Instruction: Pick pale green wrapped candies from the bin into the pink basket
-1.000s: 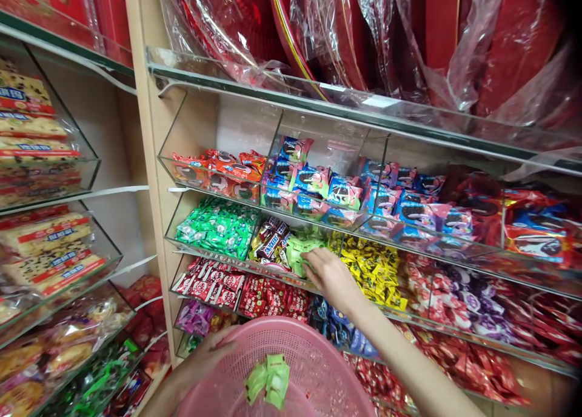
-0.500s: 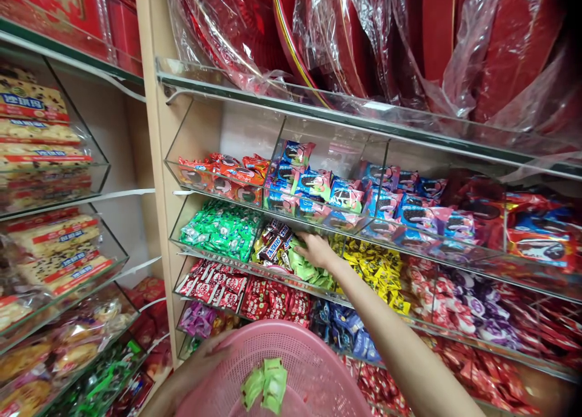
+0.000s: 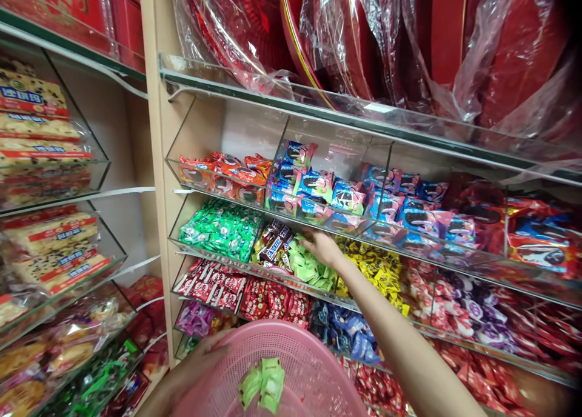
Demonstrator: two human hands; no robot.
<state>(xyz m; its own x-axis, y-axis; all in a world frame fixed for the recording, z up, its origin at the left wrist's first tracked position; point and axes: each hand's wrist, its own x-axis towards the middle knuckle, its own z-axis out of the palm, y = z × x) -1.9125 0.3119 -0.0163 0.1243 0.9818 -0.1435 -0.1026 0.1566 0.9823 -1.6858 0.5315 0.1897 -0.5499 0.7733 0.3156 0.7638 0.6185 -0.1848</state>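
My right hand [image 3: 324,247] reaches into the clear bin of light green candies [image 3: 311,268] on the second shelf, between the Snickers minis [image 3: 273,244] and the yellow candies [image 3: 377,265]. Its fingers are hidden among the wrappers under the shelf above. My left hand [image 3: 202,356] grips the rim of a pink plastic basket [image 3: 291,350] at the bottom of the view. A few light green candies [image 3: 264,385] lie inside the basket.
Tilted clear acrylic bins hold wrapped sweets: orange and blue cookie packs [image 3: 318,186] above, green candies [image 3: 218,226] at left, red KitKat packs [image 3: 213,283] below. Red boxes in plastic [image 3: 364,41] sit on top. Another shelf unit [image 3: 45,180] with biscuit packs stands left.
My right hand has gone from the front edge of the green candy bin deeper in, toward its back. The basket and left hand stay nearly still.
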